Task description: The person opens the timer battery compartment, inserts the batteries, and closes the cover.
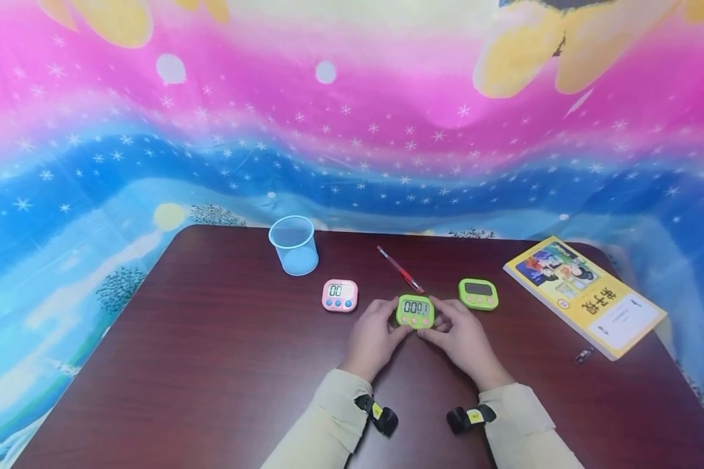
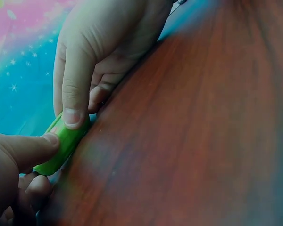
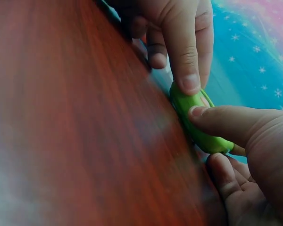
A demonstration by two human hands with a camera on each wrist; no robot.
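Both hands meet at mid-table on a green timer (image 1: 415,312), which stands on the dark wooden table (image 1: 211,365) with its display facing the person (digits lit, reading not sure). Left hand (image 1: 373,337) pinches the timer's left edge, thumb on the near side, fingers curled behind; right hand (image 1: 460,334) pinches the right edge the same way. The wrist views confirm a thumb tip from each hand pressed on the green casing. A pink timer (image 1: 340,295) stands just left of the hands, a second green timer (image 1: 478,293) just right, both apart from them. A red pen (image 1: 400,269) lies behind the held timer. A pale blue mesh cup (image 1: 294,245) sits farther back left. A yellow book (image 1: 585,294) lies at the table's right edge.
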